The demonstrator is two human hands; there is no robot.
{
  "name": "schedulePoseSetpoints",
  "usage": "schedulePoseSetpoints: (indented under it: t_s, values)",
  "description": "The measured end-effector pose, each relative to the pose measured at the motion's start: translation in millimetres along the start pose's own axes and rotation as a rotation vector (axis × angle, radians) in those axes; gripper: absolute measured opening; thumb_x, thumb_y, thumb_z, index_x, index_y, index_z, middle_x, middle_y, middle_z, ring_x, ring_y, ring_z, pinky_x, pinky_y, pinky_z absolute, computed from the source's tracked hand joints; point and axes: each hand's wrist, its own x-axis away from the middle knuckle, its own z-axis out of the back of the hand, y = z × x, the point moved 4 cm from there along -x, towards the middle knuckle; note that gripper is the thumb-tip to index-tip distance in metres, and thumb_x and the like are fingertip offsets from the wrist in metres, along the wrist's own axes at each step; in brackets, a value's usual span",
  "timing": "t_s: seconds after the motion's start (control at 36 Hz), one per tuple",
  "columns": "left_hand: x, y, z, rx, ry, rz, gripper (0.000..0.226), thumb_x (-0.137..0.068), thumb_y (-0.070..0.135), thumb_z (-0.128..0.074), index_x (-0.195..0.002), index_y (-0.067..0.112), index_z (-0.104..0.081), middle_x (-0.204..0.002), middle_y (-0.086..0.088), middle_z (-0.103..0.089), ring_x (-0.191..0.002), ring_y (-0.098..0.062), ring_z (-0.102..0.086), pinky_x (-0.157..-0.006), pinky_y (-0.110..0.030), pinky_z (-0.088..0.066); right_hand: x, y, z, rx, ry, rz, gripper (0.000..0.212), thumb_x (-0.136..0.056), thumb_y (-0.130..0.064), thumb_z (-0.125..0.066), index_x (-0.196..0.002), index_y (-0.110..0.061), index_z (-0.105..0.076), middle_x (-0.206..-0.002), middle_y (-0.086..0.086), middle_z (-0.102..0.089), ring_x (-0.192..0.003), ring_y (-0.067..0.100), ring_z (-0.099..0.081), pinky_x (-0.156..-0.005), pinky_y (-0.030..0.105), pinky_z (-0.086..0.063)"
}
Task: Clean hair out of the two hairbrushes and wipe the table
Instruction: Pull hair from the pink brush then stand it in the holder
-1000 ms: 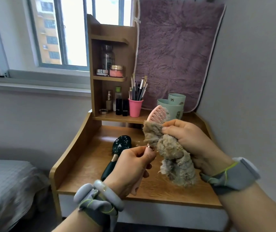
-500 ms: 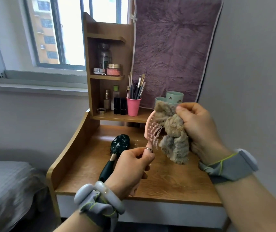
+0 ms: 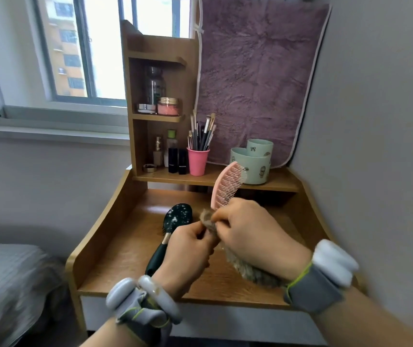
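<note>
My left hand point(image 3: 188, 249) grips the handle of a pink hairbrush point(image 3: 226, 186), which stands upright above the wooden table point(image 3: 125, 259) with its teeth facing right. My right hand point(image 3: 253, 234) holds a fluffy brown-grey cloth point(image 3: 253, 271) bunched against the base of the pink brush, close to my left fingers; most of the cloth hangs below my right wrist. A dark green hairbrush point(image 3: 173, 229) with white flecks lies flat on the table, left of my hands, handle toward me.
A raised shelf at the back carries a pink cup of makeup brushes point(image 3: 197, 156), two pale green cups point(image 3: 253, 164), bottles and jars. A purple towel point(image 3: 258, 78) hangs on the wall. A bed point(image 3: 7, 284) lies to the left; a grey wall closes the right.
My right hand dragged the cloth from the top of the pink brush's teeth down to its base beside my left hand. The brush's teeth now show bare.
</note>
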Motion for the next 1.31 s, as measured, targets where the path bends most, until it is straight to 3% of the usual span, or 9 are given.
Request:
schedulePoseSetpoints:
  t_s: [0.22, 0.33, 0.5, 0.67, 0.81, 0.92, 1.11, 1.22, 1.31]
  values:
    - [0, -11, 10, -0.021, -0.162, 0.016, 0.02, -0.091, 0.031, -0.059, -0.078, 0.023, -0.073, -0.063, 0.008, -0.063, -0.053, -0.007, -0.054, -0.05, -0.021, -0.045, -17, 21, 91, -0.184, 0.375, -0.011, 0.019, -0.086, -0.015, -0.059, -0.097, -0.024, -0.072, -0.09, -0.008, -0.064, -0.08, 0.004, -0.059, -0.077, 0.01, -0.04]
    - [3, -9, 5, 0.058, -0.235, -0.024, 0.025, -0.093, 0.026, -0.058, -0.072, 0.021, -0.071, -0.06, 0.007, -0.06, -0.053, -0.008, -0.051, -0.047, -0.022, -0.042, -41, 40, 96, -0.174, 0.289, -0.055, 0.026, -0.09, -0.014, -0.055, -0.107, -0.027, -0.07, -0.101, -0.004, -0.063, -0.087, 0.007, -0.057, -0.076, 0.002, -0.038]
    - [9, -5, 2, 0.14, -0.269, -0.097, 0.026, -0.087, 0.03, -0.057, -0.069, 0.016, -0.068, -0.059, 0.002, -0.056, -0.05, -0.012, -0.047, -0.041, -0.023, -0.038, -45, 62, 74, -0.217, 0.048, -0.138, 0.036, -0.088, -0.008, -0.049, -0.087, -0.038, -0.067, -0.09, 0.01, -0.073, -0.086, 0.038, -0.064, -0.079, 0.049, -0.053]
    - [2, -8, 15, 0.474, -0.226, 0.018, 0.023, -0.08, 0.026, -0.061, -0.082, 0.004, -0.067, -0.068, -0.01, -0.057, -0.048, -0.014, -0.047, -0.039, -0.022, -0.039, -28, 85, 60, -0.172, 0.015, -0.204, 0.03, -0.087, -0.004, -0.052, -0.097, -0.022, -0.073, -0.094, 0.0, -0.072, -0.079, 0.016, -0.064, -0.07, 0.015, -0.047]
    - [-5, -6, 16, 0.593, -0.32, 0.102, 0.032, -0.075, 0.028, -0.065, -0.092, 0.001, -0.065, -0.071, -0.012, -0.057, -0.046, -0.014, -0.049, -0.038, -0.022, -0.042, -26, 92, 72, -0.272, 0.251, -0.246, 0.028, -0.091, -0.007, -0.05, -0.101, -0.022, -0.071, -0.092, -0.003, -0.068, -0.08, 0.015, -0.063, -0.061, 0.01, -0.043]
    - [-3, -10, 8, 0.68, -0.358, 0.159, 0.044, -0.074, 0.029, -0.065, -0.105, -0.002, -0.062, -0.068, -0.011, -0.056, -0.042, -0.013, -0.045, -0.036, -0.022, -0.039, -32, 82, 79, -0.37, 0.411, -0.263, 0.026, -0.092, -0.012, -0.051, -0.106, -0.026, -0.068, -0.074, -0.019, -0.06, -0.075, 0.024, -0.061, -0.063, 0.024, -0.046]
    - [-1, -7, -3, 0.768, -0.402, 0.177, 0.037, -0.076, 0.03, -0.061, -0.101, 0.005, -0.071, -0.067, -0.01, -0.055, -0.041, -0.012, -0.043, -0.036, -0.022, -0.038, -27, 61, 58, -0.381, 0.364, -0.219, 0.032, -0.093, -0.012, -0.051, -0.123, -0.014, -0.062, -0.12, 0.001, -0.063, -0.106, 0.006, -0.051, -0.084, 0.005, -0.03]
    - [-2, -6, -3, 0.78, -0.376, 0.192, 0.039, -0.083, 0.025, -0.058, -0.111, 0.0, -0.062, -0.066, -0.008, -0.054, -0.041, -0.01, -0.042, -0.035, -0.021, -0.036, -17, 50, 49, -0.286, 0.399, -0.15, 0.03, -0.092, -0.011, -0.053, -0.12, -0.01, -0.064, -0.1, -0.001, -0.06, -0.094, 0.006, -0.051, -0.075, -0.006, -0.027]
    - [-2, -6, -4, 0.789, -0.354, 0.206, 0.043, -0.082, 0.027, -0.053, -0.115, -0.002, -0.056, -0.064, -0.006, -0.054, -0.04, -0.01, -0.041, -0.034, -0.02, -0.034, -12, 41, 34, -0.256, 0.368, -0.102, 0.03, -0.091, -0.009, -0.054, -0.119, -0.006, -0.063, -0.094, 0.003, -0.058, -0.091, 0.015, -0.056, -0.08, 0.008, -0.035]
